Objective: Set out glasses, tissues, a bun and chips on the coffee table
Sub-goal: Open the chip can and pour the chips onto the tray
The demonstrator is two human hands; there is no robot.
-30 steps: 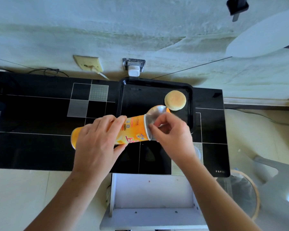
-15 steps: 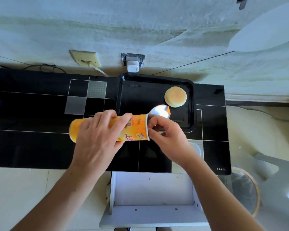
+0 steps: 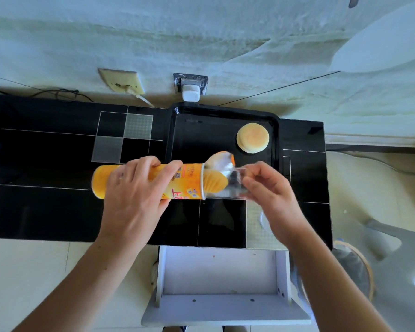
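Note:
My left hand (image 3: 134,195) grips an orange chips can (image 3: 187,182) held sideways over the black glass coffee table (image 3: 46,212). The can's foil seal (image 3: 219,160) is peeled up at its open right end. A stack of chips (image 3: 215,183) sticks out of that end in a clear plastic sleeve (image 3: 235,185), which my right hand (image 3: 271,195) pinches at its outer end. A round pale bun (image 3: 252,137) lies in the far right corner of a black tray (image 3: 201,130) on the table, just beyond the can's mouth.
A clear plastic lid (image 3: 262,220) lies on the table under my right wrist. A white open shelf unit (image 3: 221,271) stands against the table's near edge. A bin (image 3: 352,264) sits on the floor at the right. Wall sockets (image 3: 189,85) are behind the tray.
My right hand has moved right, drawing the clear sleeve and the chips partly out of the can. The left hand keeps the can sideways in much the same place.

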